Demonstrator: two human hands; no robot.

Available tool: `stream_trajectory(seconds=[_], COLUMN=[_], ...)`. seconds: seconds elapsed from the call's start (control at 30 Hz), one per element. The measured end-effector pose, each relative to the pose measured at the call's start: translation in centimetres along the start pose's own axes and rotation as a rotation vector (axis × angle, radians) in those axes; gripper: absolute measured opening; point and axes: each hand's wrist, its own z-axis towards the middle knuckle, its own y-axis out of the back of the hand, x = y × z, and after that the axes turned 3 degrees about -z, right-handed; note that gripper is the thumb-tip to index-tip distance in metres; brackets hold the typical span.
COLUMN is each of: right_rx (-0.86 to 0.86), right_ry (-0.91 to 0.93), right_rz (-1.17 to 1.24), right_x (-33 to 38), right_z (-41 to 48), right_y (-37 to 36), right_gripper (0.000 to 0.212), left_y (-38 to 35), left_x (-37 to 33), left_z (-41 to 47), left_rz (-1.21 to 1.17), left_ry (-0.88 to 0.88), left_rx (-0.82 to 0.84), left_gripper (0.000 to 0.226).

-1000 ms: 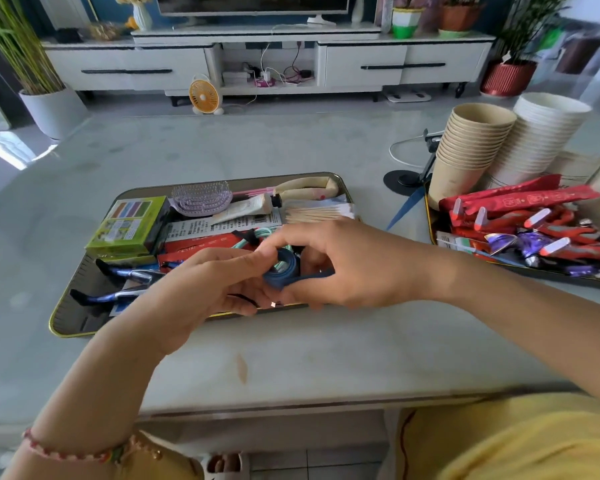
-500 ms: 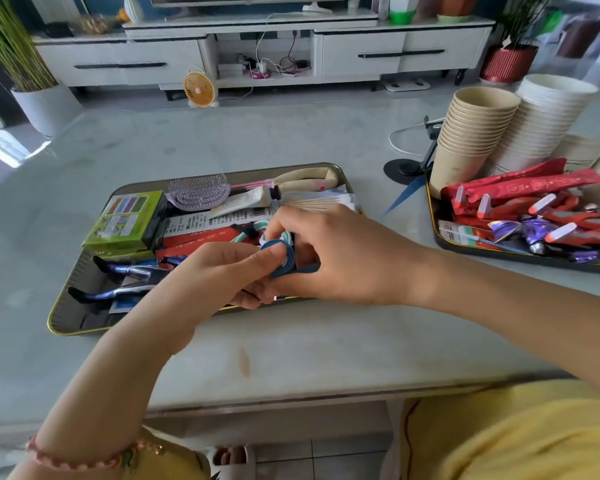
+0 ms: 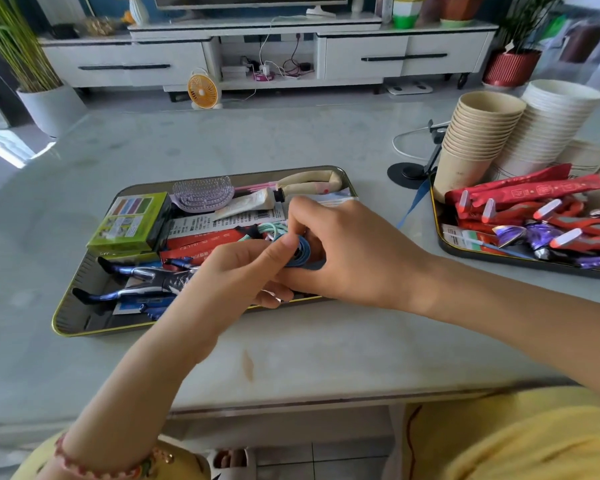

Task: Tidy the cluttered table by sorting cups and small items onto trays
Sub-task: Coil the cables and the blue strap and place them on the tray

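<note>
A coiled blue cable (image 3: 300, 253) sits between both hands over the right part of the dark gold-rimmed tray (image 3: 80, 313). My left hand (image 3: 236, 271) pinches it with thumb on top; my right hand (image 3: 347, 251) grips it from the right. A mint-green cable (image 3: 269, 228) lies just behind. The tray also holds a green box (image 3: 129, 220), a lilac hairbrush (image 3: 203, 192), a cream tube (image 3: 246, 204), red packets (image 3: 201, 244) and a blue-silver toy figure (image 3: 142, 282). Stacked paper cups (image 3: 478, 136) stand on the second tray (image 3: 440, 233) at right.
White cup stack (image 3: 551, 126) stands beside the tan one. Red sachets (image 3: 534, 195) and purple wrappers (image 3: 541, 237) fill the right tray. A black round stand base (image 3: 407, 173) with a white cord and blue strap (image 3: 416, 199) lies between the trays.
Both hands have kept the blue cable coil and shifted slightly back over the tray; the left thumb now presses on top of the coil.
</note>
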Motion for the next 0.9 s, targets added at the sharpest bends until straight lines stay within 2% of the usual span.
stream_trajectory(seconds=[0.1,0.23,0.43,0.5,0.57,0.67,0.73,0.8,0.9], right_rx=[-0.044,-0.147,-0.077,-0.060,-0.001,0.199,0.287,0.337,0.420], right_ry=[0.036,0.089,0.096,0.095,0.087,-0.109,-0.195,-0.218,-0.208], right_rz=[-0.010,-0.082,-0.196,-0.200,-0.130,0.209,0.339,0.386,0.312], right_x=[-0.3,-0.5,-0.8,-0.8,-0.8,-0.6,-0.6,-0.6,-0.7], right_z=[0.0,0.5,0.4,0.4,0.4,0.4,0.4,0.5,0.6], right_y=[-0.6,-1.3,-0.9,-1.1,-1.1,-0.2,0.1,0.1,0.5], right_gripper=[0.029,0.032,0.047,0.049,0.047,0.035,0.033,0.032,0.023], left_y=[0.2,0.9,0.8,0.9,0.9,1.1,1.3,1.6,2.0], left_x=[0.2,0.3,0.4,0.3,0.1,-0.3,-0.4,-0.4,-0.4], left_z=[0.1,0.2,0.2,0.2,0.1,0.0,0.0,0.0,0.2], left_rz=[0.044,0.066,0.133,0.140,0.111,0.026,0.018,0.029,0.034], left_ry=[-0.034,-0.058,-0.054,-0.040,0.007,0.057,0.064,0.080,0.096], left_rx=[-0.042,-0.067,-0.085,-0.074,-0.022,0.039,0.044,0.022,-0.046], left_gripper=[0.041,0.053,0.062,0.059,0.051,0.044,0.044,0.045,0.045])
